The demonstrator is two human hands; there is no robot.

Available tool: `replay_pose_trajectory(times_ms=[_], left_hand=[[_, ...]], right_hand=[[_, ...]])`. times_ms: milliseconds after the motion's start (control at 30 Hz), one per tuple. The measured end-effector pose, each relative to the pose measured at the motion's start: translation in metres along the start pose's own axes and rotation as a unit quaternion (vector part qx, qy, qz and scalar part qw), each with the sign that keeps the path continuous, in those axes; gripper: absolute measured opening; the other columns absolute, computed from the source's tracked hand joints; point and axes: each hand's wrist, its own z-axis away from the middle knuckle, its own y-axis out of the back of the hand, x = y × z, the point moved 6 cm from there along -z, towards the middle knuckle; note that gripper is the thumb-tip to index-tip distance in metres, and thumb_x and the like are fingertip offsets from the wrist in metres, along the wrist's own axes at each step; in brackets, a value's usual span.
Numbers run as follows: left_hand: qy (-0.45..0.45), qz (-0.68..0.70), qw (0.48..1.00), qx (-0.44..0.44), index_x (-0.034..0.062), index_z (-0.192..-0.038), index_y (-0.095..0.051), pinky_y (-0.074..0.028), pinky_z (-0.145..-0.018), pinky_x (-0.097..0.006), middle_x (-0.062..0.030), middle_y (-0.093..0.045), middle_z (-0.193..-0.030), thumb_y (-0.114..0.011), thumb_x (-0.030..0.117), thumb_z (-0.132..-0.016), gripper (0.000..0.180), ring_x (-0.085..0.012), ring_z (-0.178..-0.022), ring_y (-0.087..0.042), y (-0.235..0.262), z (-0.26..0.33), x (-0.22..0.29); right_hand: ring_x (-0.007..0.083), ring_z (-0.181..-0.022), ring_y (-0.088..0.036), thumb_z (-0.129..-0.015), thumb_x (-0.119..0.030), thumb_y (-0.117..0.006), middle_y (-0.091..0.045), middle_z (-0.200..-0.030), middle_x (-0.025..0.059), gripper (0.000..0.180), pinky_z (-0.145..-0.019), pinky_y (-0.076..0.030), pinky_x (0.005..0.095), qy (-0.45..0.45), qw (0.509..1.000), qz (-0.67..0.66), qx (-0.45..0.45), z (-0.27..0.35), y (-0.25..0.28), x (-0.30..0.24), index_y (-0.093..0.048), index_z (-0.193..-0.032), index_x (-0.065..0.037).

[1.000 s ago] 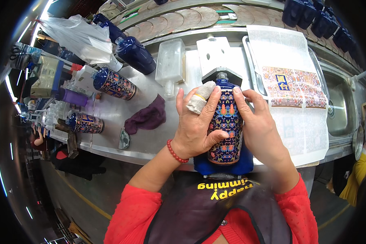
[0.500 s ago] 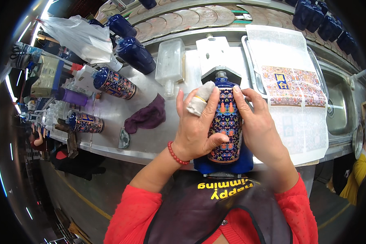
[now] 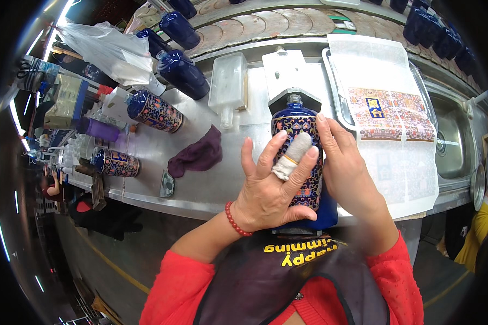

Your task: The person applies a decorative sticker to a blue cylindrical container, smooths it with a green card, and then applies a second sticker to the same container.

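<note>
A blue glass bottle [image 3: 294, 123] with a floral patterned wrap lies on its back in front of me, its neck pointing away against a dark angled rest [image 3: 309, 101]. My left hand [image 3: 268, 189] lies over the pattern with fingers spread; one finger wears a whitish cloth cover held by a yellow band. Along the bottle's right side, my right hand [image 3: 350, 162] holds it, thumb near the shoulder. The underside of the right fingers is hidden. Below the bottle's base shows a blue pad or cloth [image 3: 326, 214].
Patterned decal sheets [image 3: 396, 173] lie on a tray at right, beside a steel sink [image 3: 454, 141]. Left of me are a purple cloth [image 3: 200, 151], a small scraper-like piece [image 3: 167, 184], a clear container [image 3: 228, 81], decorated bottles [image 3: 156, 111] and plain blue bottles [image 3: 183, 73]. A conveyor [image 3: 255, 24] runs behind.
My left hand has slid from the bottle's left edge rightward onto its middle, covering more of the pattern. The right hand stays at the side. Plain bottles on the conveyor have shifted.
</note>
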Motion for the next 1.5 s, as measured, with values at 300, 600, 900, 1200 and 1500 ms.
replay_pose_trajectory(times_ms=[300, 600, 900, 1200, 1500], left_hand=[[-0.035, -0.024, 0.999, 0.017, 0.0097, -0.146, -0.056, 0.005, -0.120, -0.064, -0.0038, -0.075, -0.109, -0.033, 0.077, -0.095, 0.088, -0.0306, -0.135, -0.045, 0.005, -0.036, -0.025], [-0.018, 0.072, 0.995, 0.061, 0.0066, -0.143, -0.058, -0.005, -0.120, -0.061, -0.0047, -0.073, -0.118, -0.043, 0.067, -0.099, 0.076, -0.0262, -0.130, -0.050, 0.008, -0.033, -0.044], [0.072, 0.135, 0.974, 0.164, -0.0007, -0.142, -0.057, -0.014, -0.121, -0.053, -0.0114, -0.065, -0.136, -0.039, 0.057, -0.106, 0.070, -0.0323, -0.129, -0.051, -0.003, 0.010, -0.047], [0.093, 0.160, 0.971, 0.153, -0.0032, -0.147, -0.050, -0.012, -0.121, -0.055, -0.0159, -0.059, -0.143, -0.034, 0.062, -0.105, 0.079, -0.0361, -0.134, -0.044, -0.012, 0.023, -0.042], [0.046, 0.002, 0.997, 0.057, 0.0014, -0.143, -0.058, -0.012, -0.121, -0.057, -0.0192, -0.060, -0.139, -0.025, 0.072, -0.102, 0.089, -0.0382, -0.139, -0.040, -0.006, -0.012, -0.040]], right_hand=[[0.0474, -0.120, -0.055, -0.079, 0.015, -0.053, -0.053, -0.135, 0.0319, 0.072, -0.105, -0.046, 0.0486, 0.012, 1.000, -0.009, -0.002, 0.004, -0.008, 0.009, -0.042, -0.149, 0.007], [0.0329, -0.083, -0.072, -0.087, 0.006, -0.066, -0.070, -0.098, 0.0185, 0.037, -0.073, -0.056, 0.0387, -0.036, 0.996, -0.068, 0.051, -0.004, 0.030, 0.015, -0.058, -0.122, 0.000], [0.0319, -0.079, -0.070, -0.082, -0.003, -0.074, -0.069, -0.091, 0.0151, 0.023, -0.072, -0.055, 0.0369, -0.095, 0.965, -0.188, -0.157, -0.076, 0.019, 0.019, -0.067, -0.104, -0.002], [0.0229, -0.080, -0.059, -0.077, -0.019, -0.077, -0.058, -0.090, 0.0058, 0.025, -0.076, -0.048, 0.0397, 0.236, 0.960, -0.078, -0.127, 0.011, 0.017, -0.045, -0.069, -0.099, -0.011], [0.0260, -0.078, -0.067, -0.089, -0.016, -0.075, -0.068, -0.087, 0.0141, 0.019, -0.071, -0.052, 0.0359, -0.110, 0.957, -0.267, 0.022, 0.031, 0.033, 0.016, -0.070, -0.100, -0.001]])
